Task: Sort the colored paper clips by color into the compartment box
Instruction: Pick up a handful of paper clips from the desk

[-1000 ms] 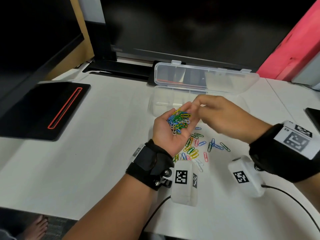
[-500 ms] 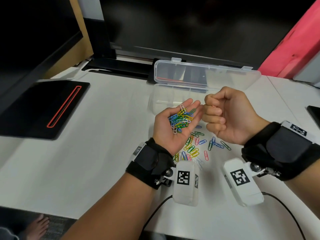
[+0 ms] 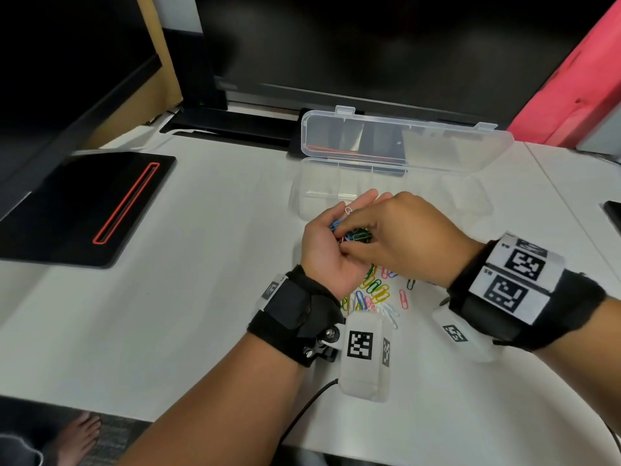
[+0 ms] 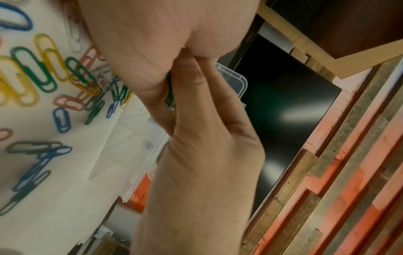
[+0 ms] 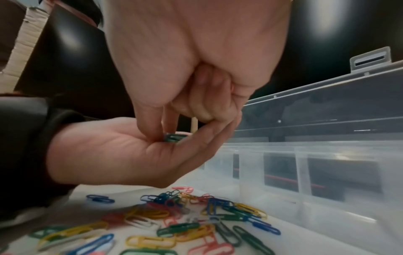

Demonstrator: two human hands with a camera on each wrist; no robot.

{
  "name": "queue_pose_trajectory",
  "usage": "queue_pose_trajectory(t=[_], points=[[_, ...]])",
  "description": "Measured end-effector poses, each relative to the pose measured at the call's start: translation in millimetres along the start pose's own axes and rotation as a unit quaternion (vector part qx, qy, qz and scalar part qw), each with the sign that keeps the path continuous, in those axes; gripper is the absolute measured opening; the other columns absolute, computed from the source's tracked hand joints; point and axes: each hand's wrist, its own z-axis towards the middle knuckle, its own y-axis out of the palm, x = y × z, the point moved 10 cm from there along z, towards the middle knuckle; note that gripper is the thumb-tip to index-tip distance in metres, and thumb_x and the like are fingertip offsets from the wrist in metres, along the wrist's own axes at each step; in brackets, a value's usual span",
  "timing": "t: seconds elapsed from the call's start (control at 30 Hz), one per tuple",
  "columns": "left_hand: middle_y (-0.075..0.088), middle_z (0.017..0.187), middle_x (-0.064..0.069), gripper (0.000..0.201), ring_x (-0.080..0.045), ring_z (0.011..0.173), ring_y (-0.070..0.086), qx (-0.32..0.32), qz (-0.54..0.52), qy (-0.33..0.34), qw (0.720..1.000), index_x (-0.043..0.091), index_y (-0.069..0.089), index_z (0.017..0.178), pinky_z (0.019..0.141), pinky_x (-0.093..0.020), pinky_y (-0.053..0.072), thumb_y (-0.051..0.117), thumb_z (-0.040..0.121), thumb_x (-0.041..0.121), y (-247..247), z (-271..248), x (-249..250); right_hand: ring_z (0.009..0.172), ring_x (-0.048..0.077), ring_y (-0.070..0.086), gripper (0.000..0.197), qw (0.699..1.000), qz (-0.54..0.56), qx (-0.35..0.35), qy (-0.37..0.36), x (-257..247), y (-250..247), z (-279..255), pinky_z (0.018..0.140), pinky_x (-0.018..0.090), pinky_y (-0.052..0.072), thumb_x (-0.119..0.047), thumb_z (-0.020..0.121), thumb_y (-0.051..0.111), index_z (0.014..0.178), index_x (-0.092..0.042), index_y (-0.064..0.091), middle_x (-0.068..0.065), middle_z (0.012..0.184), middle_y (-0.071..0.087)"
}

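My left hand (image 3: 322, 243) is palm up above the table, cupping a small heap of mixed paper clips (image 3: 353, 235) with relaxed fingers. My right hand (image 3: 396, 237) lies over that palm, its thumb and forefinger pinching a green paper clip (image 5: 174, 137) in the heap. Below both hands, several loose clips (image 3: 373, 290) in blue, green, yellow, red and white lie scattered on the white table. The clear compartment box (image 3: 470, 203) stands just behind the hands with its lid (image 3: 403, 142) open backward. Its compartments look empty in the right wrist view (image 5: 327, 163).
A black pad with a red line (image 3: 84, 206) lies at the left. A dark monitor (image 3: 369, 45) stands behind the box, and a red panel (image 3: 578, 89) is at the back right. A dark object (image 3: 613, 216) sits at the right edge.
The right hand was curled in a fist beside the left palm. It has turned over and come down onto the palm, where it now pinches a clip. The left hand stayed put.
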Motion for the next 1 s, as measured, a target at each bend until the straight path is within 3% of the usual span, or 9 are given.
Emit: queue_pose_trajectory(t=[0.17,0.33,0.43,0.5,0.57,0.67,0.77,0.9,1.0], points=[[0.07,0.096,-0.015,0.04,-0.023,0.088,0.069,0.019,-0.035,0.004,0.999,-0.003,0.071,0.103,0.091,-0.029,0.052,0.04,0.099,0.022,-7,3,1,0.059,0.0,0.052,0.008,0.986,0.145,0.069,0.042,19,-8,3,0.058,0.015,0.036,-0.024,0.084,0.073,0.088,-0.028,0.079,-0.019,0.06,0.06],[0.07,0.089,-0.02,0.038,-0.028,0.077,0.071,0.013,-0.05,0.017,0.999,-0.006,0.067,0.097,0.075,-0.036,0.058,0.038,0.1,0.018,-4,3,3,0.071,0.013,0.067,0.008,0.969,0.234,0.046,0.064,26,-6,5,0.072,0.035,0.055,-0.025,0.086,0.072,0.087,-0.03,0.079,-0.006,0.078,0.074],[0.068,0.098,-0.023,0.035,-0.032,0.083,0.071,0.006,-0.062,0.031,0.998,-0.008,0.063,0.108,0.075,-0.043,0.06,0.037,0.099,0.015,-2,4,6,0.051,0.004,0.06,0.009,0.936,0.34,0.054,0.072,26,-14,4,0.052,0.019,0.047,-0.015,0.089,0.069,0.086,-0.017,0.077,-0.005,0.066,0.072],[0.067,0.102,-0.024,0.039,-0.035,0.086,0.07,-0.008,-0.076,0.026,0.997,-0.01,0.066,0.102,0.082,-0.049,0.056,0.036,0.1,0.015,0,4,6,0.039,0.006,0.047,0.019,0.885,0.444,0.064,0.127,40,-16,-2,0.038,0.015,0.029,-0.01,0.095,0.058,0.078,-0.01,0.067,0.001,0.058,0.062],[0.066,0.11,-0.027,0.042,-0.04,0.092,0.069,-0.02,-0.091,0.013,0.996,-0.013,0.066,0.101,0.086,-0.053,0.053,0.037,0.1,0.016,1,3,3,0.036,0.009,0.022,0.029,0.785,0.58,0.085,0.2,65,-13,-14,0.039,0.017,0.012,-0.016,0.094,0.047,0.066,-0.018,0.044,-0.004,0.048,0.035],[0.065,0.114,-0.028,0.041,-0.043,0.096,0.067,-0.026,-0.095,-0.001,0.995,-0.013,0.062,0.11,0.088,-0.055,0.051,0.036,0.1,0.018,3,2,-2,0.049,0.012,0.006,0.04,0.667,0.683,0.137,0.265,105,-12,-38,0.04,0.019,0.007,-0.034,0.095,0.044,0.06,-0.024,0.028,-0.005,0.055,0.016],[0.064,0.115,-0.028,0.039,-0.043,0.096,0.067,-0.03,-0.09,-0.009,0.995,-0.012,0.06,0.114,0.088,-0.054,0.051,0.036,0.1,0.017,8,1,-9,0.045,0.01,0.011,0.045,0.608,0.715,0.188,0.289,138,-12,-56,0.036,0.021,0.01,-0.04,0.103,0.039,0.062,-0.023,0.036,-0.007,0.053,0.02],[0.064,0.119,-0.026,0.039,-0.042,0.103,0.065,-0.039,-0.089,-0.009,0.995,-0.011,0.059,0.117,0.092,-0.051,0.052,0.037,0.1,0.016,16,-1,-10,0.042,0.007,0.024,0.029,0.626,0.673,0.253,0.302,165,-31,-63,0.035,0.017,0.019,-0.032,0.104,0.043,0.08,-0.018,0.051,-0.007,0.056,0.035],[0.064,0.12,-0.025,0.039,-0.04,0.109,0.062,-0.046,-0.1,-0.001,0.994,-0.01,0.058,0.119,0.093,-0.05,0.051,0.036,0.1,0.016,26,-2,-6,0.041,0.008,0.018,0.042,0.645,0.648,0.262,0.31,171,-45,-54,0.035,0.018,0.014,-0.041,0.101,0.047,0.065,-0.021,0.04,-0.007,0.051,0.026]])
